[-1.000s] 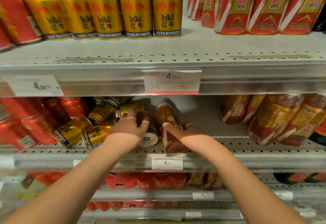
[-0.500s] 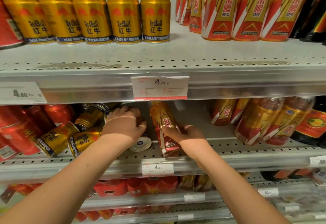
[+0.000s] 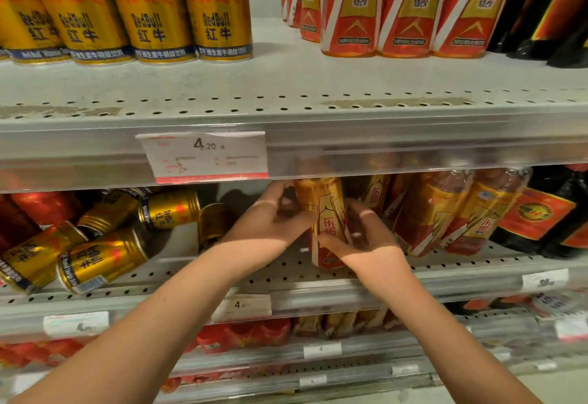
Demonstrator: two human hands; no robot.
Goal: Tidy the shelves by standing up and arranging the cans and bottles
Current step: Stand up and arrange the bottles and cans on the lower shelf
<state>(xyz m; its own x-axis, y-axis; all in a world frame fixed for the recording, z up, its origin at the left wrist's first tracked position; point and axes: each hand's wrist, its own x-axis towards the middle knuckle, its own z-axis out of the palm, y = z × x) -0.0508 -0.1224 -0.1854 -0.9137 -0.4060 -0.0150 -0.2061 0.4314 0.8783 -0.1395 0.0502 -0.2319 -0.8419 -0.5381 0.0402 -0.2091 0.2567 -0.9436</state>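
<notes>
The left hand (image 3: 270, 222) is curling its fingers round the left side of a gold-and-red bottle (image 3: 329, 212), and the right hand (image 3: 369, 238) is gripping its right side, thumb across the label. The bottle is standing nearly upright on the middle shelf (image 3: 280, 271), just beside leaning bottles (image 3: 426, 212). Farther left, gold cans (image 3: 101, 260) are lying toppled.

On mid shelf (image 3: 286, 273): bottle (image 3: 327, 222) btw left hand (image 3: 267, 228) & right hand (image 3: 366, 240), cans (image 3: 101, 257) left, bottles (image 3: 445, 212) right.
</notes>
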